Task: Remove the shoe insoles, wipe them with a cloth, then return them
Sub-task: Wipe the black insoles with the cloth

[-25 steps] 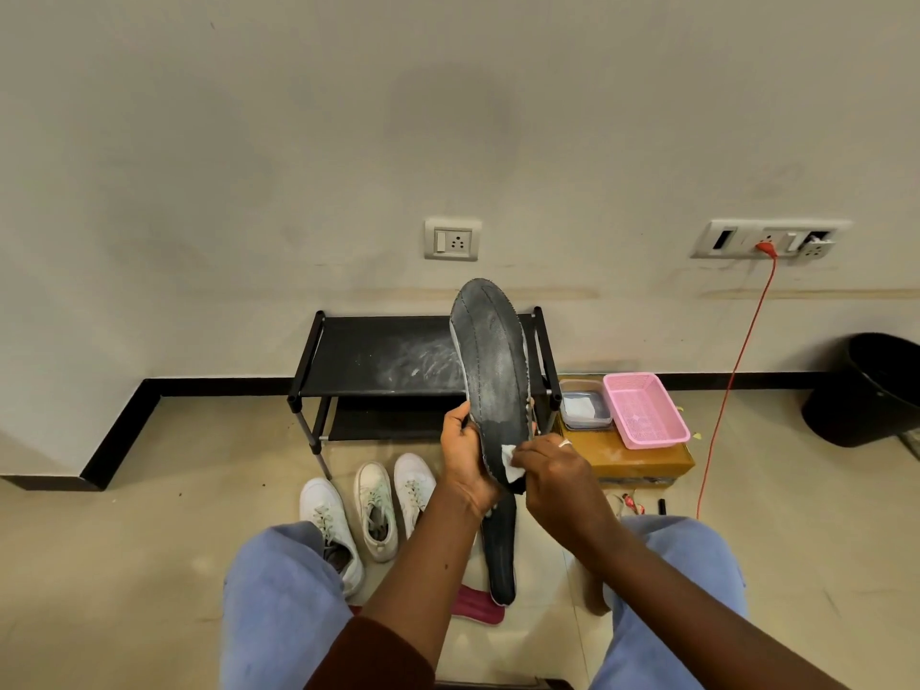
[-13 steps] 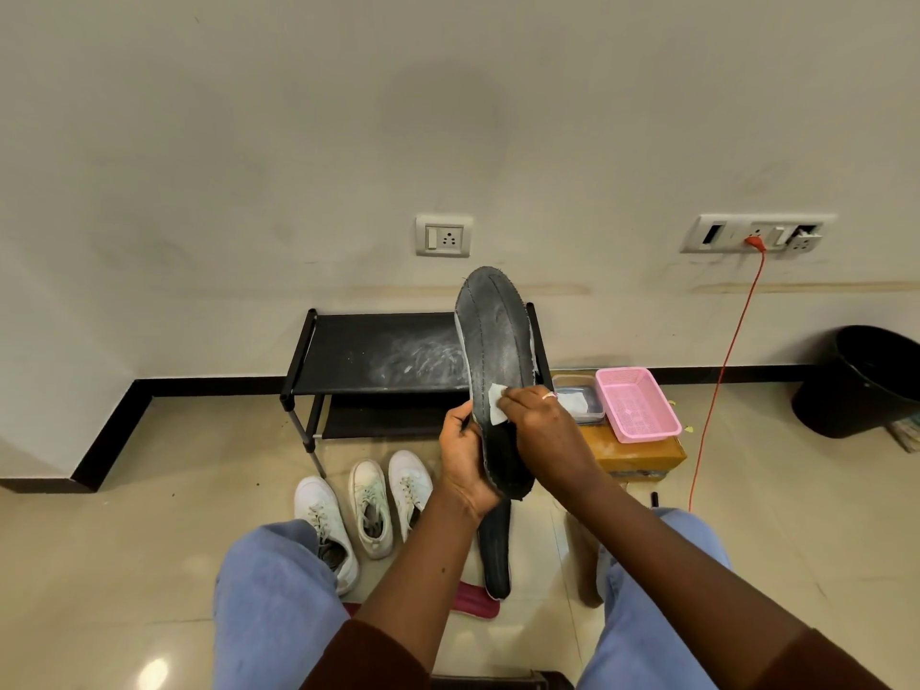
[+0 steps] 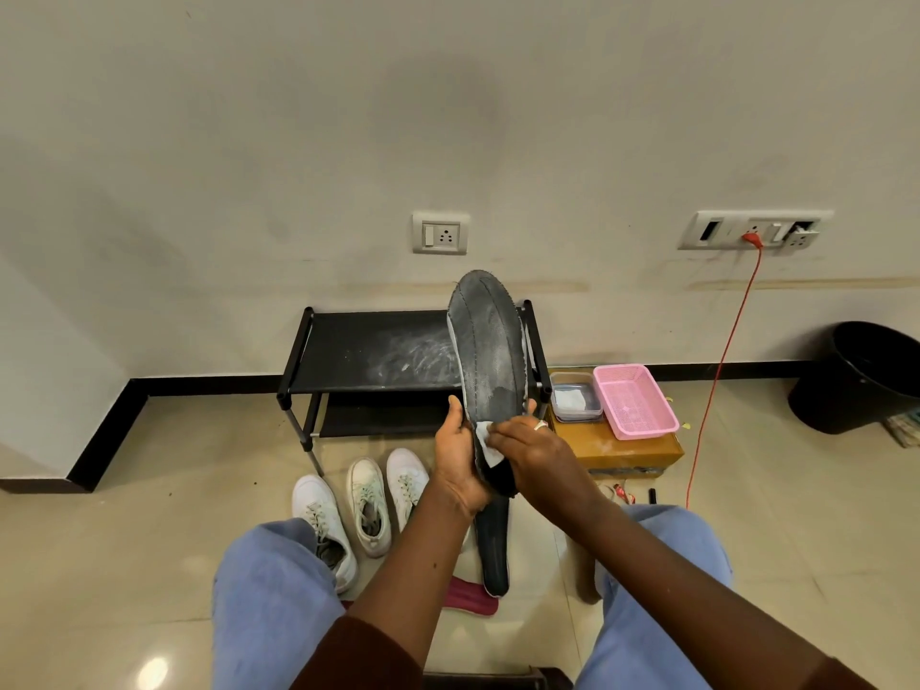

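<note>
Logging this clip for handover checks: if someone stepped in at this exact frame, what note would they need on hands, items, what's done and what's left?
Left hand: grips the long dark grey fabric insole near its heel, toe end up.
Right hand: holds the small white cloth against that insole's lower part.
On the floor: a second dark insole, a magenta insole and three white lace-up sneakers.
Done: at least three insoles are out.
Left: finish wiping the held one, wipe any others not yet cleaned (cannot tell which are), and put all of them back in their shoes.
</note>
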